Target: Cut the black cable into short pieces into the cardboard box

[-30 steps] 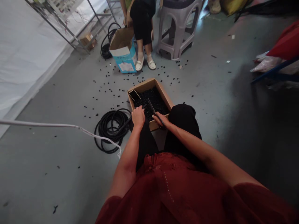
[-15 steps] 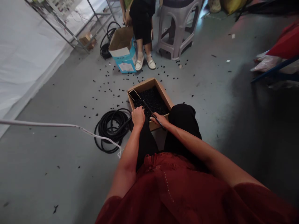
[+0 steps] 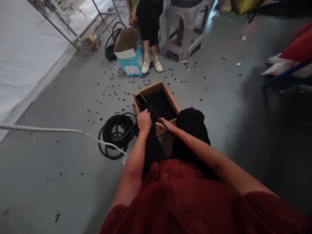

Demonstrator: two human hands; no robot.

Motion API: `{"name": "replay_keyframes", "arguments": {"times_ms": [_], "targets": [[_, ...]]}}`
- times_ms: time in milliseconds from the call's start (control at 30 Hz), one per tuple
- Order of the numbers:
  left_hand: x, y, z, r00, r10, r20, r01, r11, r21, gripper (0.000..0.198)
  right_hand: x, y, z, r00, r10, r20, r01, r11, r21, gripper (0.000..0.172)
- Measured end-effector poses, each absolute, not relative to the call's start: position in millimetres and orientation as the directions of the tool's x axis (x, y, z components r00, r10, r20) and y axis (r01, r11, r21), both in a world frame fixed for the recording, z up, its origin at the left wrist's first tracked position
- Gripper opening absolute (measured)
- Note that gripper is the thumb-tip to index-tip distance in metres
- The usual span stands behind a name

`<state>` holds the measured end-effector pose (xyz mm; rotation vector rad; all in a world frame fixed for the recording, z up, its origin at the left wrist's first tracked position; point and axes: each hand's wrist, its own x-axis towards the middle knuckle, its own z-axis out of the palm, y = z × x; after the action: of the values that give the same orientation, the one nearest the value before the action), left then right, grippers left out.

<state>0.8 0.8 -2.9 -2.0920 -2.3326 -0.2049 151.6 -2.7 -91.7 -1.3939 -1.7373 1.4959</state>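
**Remote desk:** Which way does the long black piece point on my feed?

**Me, at the monitor:** A thin black rod, gripped near its lower end by the right hand, runs on a diagonal, its far end aimed up and left across a cardboard box. I can't tell whether it is a tool or a cut length of tubing.

**Remote desk:** And the hands?

**Me, at the monitor:** Apart, but close. The left hand appears closed around a black hose, which leads in from a coil on the grey floor. The rod's far end lies just past the left fingertips, above the box.

**Remote desk:** What's in the box?

**Me, at the monitor:** Loose black pieces fill it, and a smartphone lies in one corner. More black pieces dot the floor. Beyond them, a seated co-worker's white shoes stand beside a blue-and-white carton.
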Motion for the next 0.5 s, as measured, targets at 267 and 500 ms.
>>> {"name": "replay_keyframes", "arguments": {"times_ms": [267,500], "targets": [[0.5,0.7,-2.4,-0.098,0.993,0.070,0.991,0.091,0.098,0.033,153.0,-2.7,-88.5,-0.456,0.852,-0.256,0.334,-0.103,-0.937,0.041],[0.9,1.7,1.4,-0.034,0.999,0.035,0.994,0.030,0.105,0.031,152.7,-3.4,-87.5,-0.468,0.846,-0.254,0.314,-0.109,-0.943,0.040]]}}
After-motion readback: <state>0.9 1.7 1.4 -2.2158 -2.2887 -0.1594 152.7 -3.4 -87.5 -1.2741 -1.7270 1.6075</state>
